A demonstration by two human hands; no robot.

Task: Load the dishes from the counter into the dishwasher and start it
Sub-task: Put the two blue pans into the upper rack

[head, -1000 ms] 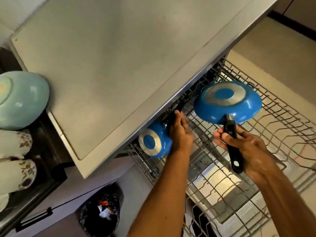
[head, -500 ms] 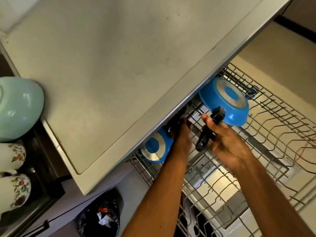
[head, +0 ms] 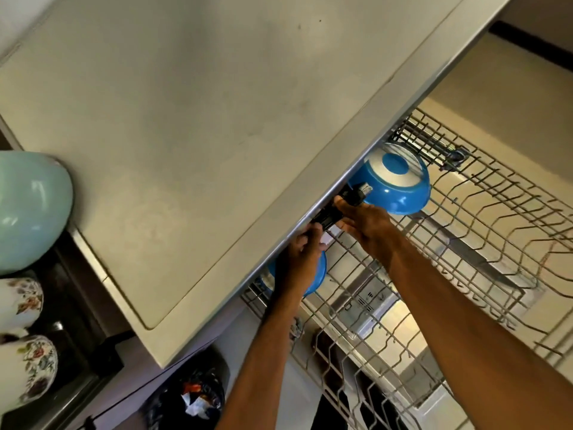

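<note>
The right hand (head: 366,225) grips the black handle (head: 338,209) of a blue pan (head: 393,181), upside down on the upper rack (head: 483,231). The left hand (head: 299,259) closes around a smaller blue pan (head: 319,274). The counter edge (head: 310,212) overhangs both, hiding the fingertips. Bowls (head: 28,209) sit far left.

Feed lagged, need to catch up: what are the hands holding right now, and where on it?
The right hand holds the larger blue pan by its black handle. The left hand is on the smaller blue pan; its hold is hidden.
</note>
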